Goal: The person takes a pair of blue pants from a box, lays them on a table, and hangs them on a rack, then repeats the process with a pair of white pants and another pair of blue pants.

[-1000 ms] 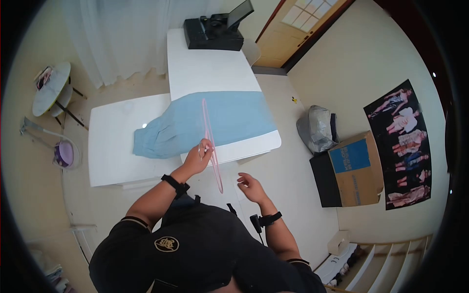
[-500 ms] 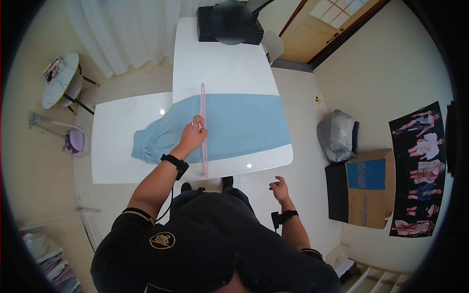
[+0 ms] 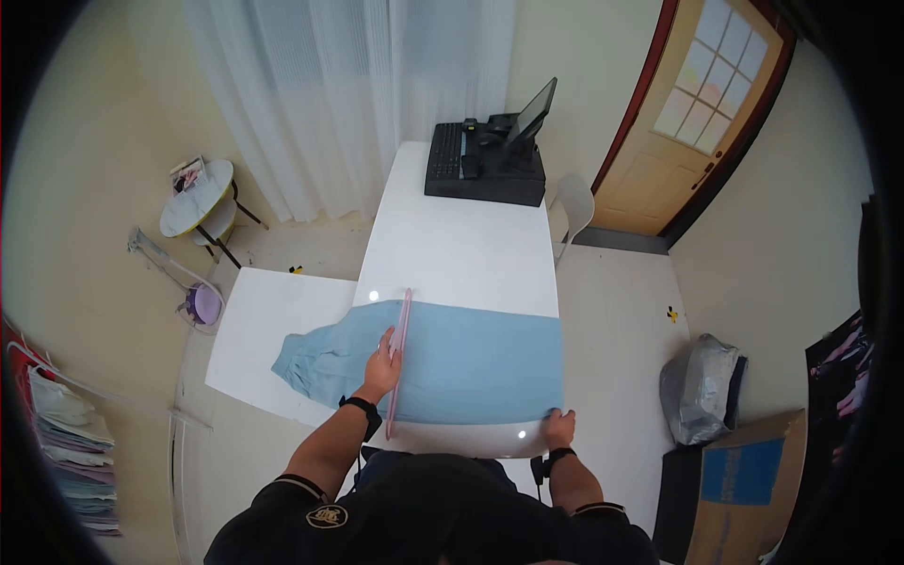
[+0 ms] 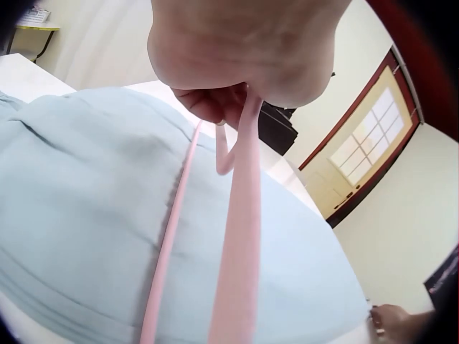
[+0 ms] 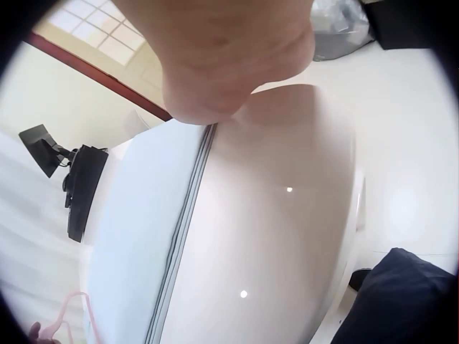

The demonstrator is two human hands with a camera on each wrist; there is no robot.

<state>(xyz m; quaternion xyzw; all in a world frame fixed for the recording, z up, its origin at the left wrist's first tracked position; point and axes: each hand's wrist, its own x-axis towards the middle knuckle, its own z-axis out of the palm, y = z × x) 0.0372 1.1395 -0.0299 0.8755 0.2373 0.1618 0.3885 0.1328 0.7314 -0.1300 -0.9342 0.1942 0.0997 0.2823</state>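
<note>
A light blue garment (image 3: pixel 480 363) lies folded flat across the white table (image 3: pixel 461 245), its gathered narrow end to the left. My left hand (image 3: pixel 383 367) grips a pink hanger (image 3: pixel 393 405) over the garment; the hanger runs crosswise from the far edge to the near one. In the left wrist view its two pink bars (image 4: pixel 240 251) stretch toward the camera below the palm. At the garment's near right corner is my right hand (image 3: pixel 559 428), bent fingers right at the cloth edge. Its fingertips are hidden in the right wrist view; I cannot tell whether they pinch the cloth.
At the table's far end stands a black cash register with a screen (image 3: pixel 490 165). A white chair (image 3: pixel 573 209) is beside it. To the right are a grey plastic bag (image 3: pixel 697 391) and a cardboard box (image 3: pixel 753 490). Folded clothes (image 3: pixel 80 461) are stacked at the left.
My left hand has brought the hanger forward over the garment and lower. My right hand has moved from beside the table to the garment's near right corner. The head view has tilted upward.
</note>
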